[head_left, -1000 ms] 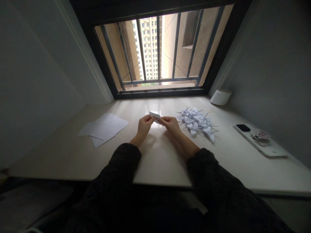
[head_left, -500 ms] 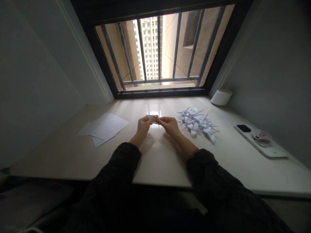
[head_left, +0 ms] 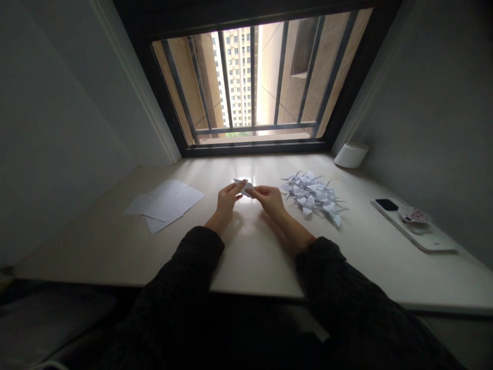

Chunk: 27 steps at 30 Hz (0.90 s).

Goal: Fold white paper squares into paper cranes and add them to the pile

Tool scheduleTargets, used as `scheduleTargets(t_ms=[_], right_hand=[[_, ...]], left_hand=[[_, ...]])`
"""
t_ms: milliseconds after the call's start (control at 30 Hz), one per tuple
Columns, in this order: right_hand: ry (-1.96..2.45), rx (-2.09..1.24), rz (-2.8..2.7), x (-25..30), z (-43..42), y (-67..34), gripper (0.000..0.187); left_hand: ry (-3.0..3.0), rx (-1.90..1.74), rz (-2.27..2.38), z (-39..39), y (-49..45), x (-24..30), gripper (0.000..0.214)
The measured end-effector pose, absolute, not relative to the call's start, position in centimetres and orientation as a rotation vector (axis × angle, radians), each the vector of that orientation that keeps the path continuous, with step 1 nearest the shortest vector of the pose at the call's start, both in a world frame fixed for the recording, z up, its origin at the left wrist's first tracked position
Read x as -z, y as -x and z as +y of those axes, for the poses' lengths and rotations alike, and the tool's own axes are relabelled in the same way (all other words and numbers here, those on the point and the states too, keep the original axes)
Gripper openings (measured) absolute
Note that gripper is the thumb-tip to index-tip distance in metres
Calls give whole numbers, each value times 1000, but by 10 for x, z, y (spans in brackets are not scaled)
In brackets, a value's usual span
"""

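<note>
A small folded white paper piece (head_left: 242, 185) is held just above the pale desk (head_left: 250, 252) in front of the window. My left hand (head_left: 227, 199) pinches its left side with fingers curled. My right hand (head_left: 269, 198) pinches its right side. Both forearms in dark sleeves reach in from the near edge. To the right of my right hand lies a pile of several folded white paper cranes (head_left: 311, 194).
Flat white paper sheets (head_left: 164, 204) lie on the desk at the left. A white phone with a sticker (head_left: 412, 222) lies at the right, a white round container (head_left: 350, 154) stands at the back right corner. A barred window (head_left: 254, 82) is behind; walls close both sides.
The folded paper has turned a little between my fingers, its tip tilting up again. Both hands stay in the same place.
</note>
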State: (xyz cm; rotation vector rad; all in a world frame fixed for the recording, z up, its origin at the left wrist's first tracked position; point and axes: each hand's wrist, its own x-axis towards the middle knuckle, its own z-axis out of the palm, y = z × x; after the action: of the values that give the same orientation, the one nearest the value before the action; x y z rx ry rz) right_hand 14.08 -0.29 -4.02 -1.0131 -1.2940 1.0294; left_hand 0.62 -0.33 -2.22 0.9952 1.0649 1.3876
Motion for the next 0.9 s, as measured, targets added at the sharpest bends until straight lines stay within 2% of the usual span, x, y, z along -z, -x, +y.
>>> scheduleTargets(t_ms=[300,900], right_hand=[[982,-1077,-1257,39,-4,-139,38],[971,-1087,-1270,40,-4,-138,36]], left_hand=[[-856,-1462,1014,-7,-10,17,30],[-823,-1502,972,-4,-10,21,30]])
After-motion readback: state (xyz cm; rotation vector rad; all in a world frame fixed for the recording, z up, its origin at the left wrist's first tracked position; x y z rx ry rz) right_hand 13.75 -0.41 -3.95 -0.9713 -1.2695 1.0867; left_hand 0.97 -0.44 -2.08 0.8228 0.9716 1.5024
